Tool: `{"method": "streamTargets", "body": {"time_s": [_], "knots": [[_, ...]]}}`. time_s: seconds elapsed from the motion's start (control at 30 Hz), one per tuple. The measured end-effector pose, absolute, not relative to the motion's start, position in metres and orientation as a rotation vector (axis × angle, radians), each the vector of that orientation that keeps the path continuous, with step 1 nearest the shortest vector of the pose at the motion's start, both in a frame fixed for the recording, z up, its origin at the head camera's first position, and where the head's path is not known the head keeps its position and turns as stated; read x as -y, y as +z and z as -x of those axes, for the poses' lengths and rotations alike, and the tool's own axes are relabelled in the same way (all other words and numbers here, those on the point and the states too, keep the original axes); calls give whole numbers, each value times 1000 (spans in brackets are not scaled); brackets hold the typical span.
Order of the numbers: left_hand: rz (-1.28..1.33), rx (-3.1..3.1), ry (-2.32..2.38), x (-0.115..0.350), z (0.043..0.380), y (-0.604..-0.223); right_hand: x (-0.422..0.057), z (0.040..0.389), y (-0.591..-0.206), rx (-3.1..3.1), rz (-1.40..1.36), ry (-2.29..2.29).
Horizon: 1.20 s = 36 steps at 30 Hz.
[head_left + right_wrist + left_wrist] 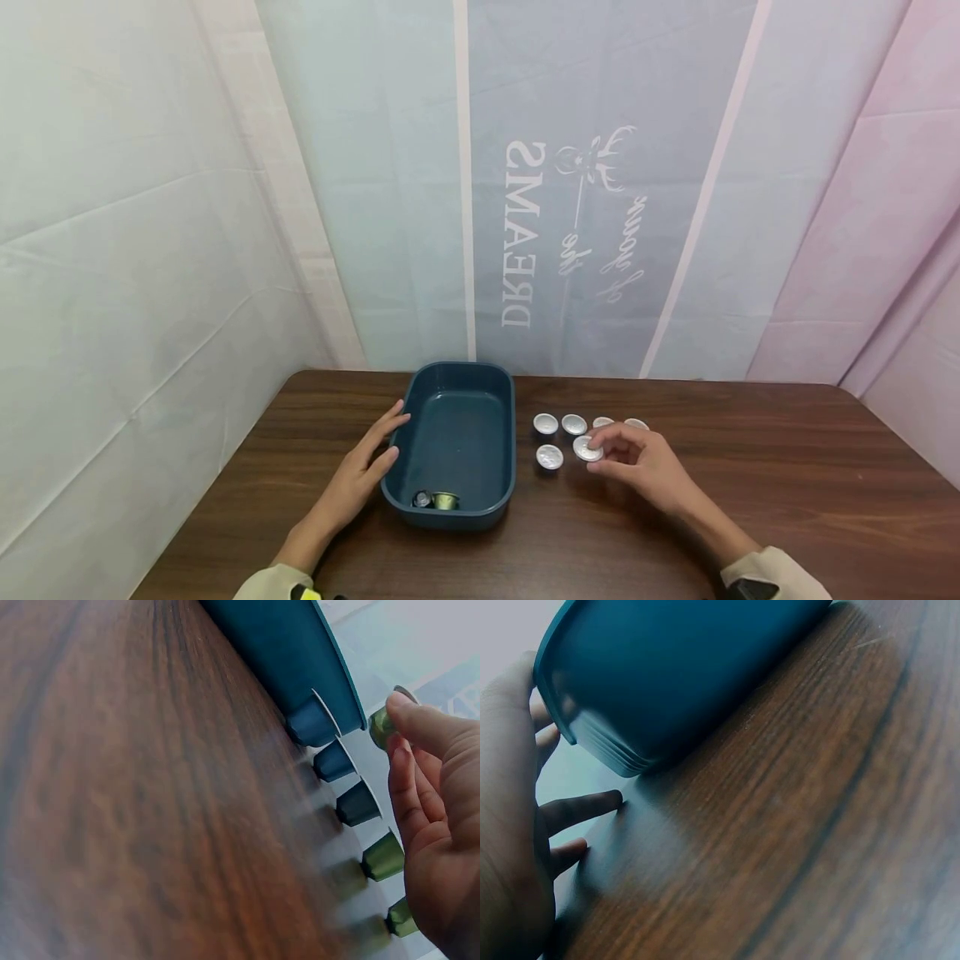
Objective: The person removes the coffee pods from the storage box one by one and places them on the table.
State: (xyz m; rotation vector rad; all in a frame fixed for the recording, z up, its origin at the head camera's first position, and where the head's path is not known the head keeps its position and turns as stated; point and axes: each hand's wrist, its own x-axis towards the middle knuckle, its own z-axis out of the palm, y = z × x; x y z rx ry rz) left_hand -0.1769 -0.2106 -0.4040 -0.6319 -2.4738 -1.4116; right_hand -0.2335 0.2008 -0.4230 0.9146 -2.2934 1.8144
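My right hand (637,462) pinches a green coffee capsule (380,729) between thumb and fingers, raised off the table with its silver lid up in the head view. More coffee capsules stand lid-up around it, including one (550,457) to its left and a short row behind, partly covered by the hand. The right wrist view shows their sides: blue ones (334,761) and green ones (384,857). My left hand (352,479) rests at the left rim of a dark teal bin (447,521), fingers loosely extended. Inside the bin's near end lie a dark capsule (422,498) and a yellow-green capsule (446,501).
The bin stands left of the capsules on a brown wood-grain table (750,467). Behind the table's far edge hangs a pale curtain (390,208) with mirrored lettering; more cloth hangs at both sides.
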Motion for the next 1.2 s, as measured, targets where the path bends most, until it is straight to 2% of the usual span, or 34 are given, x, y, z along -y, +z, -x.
{"method": "streamTargets", "body": {"time_s": [0.17,0.43,0.73,1.2], "knots": [[633,2472,-1421,212,179,-409,-201,234,-430,2341,-916,1788],[637,2471,-1396,224,195,-438,-200,231,-440,2371,-960,1720],[656,2462,-1406,225,197,-439,-198,231,-444,2403,-882,1682],[634,2490,-1354,224,196,-439,-185,214,-416,2484,-837,1554]]}}
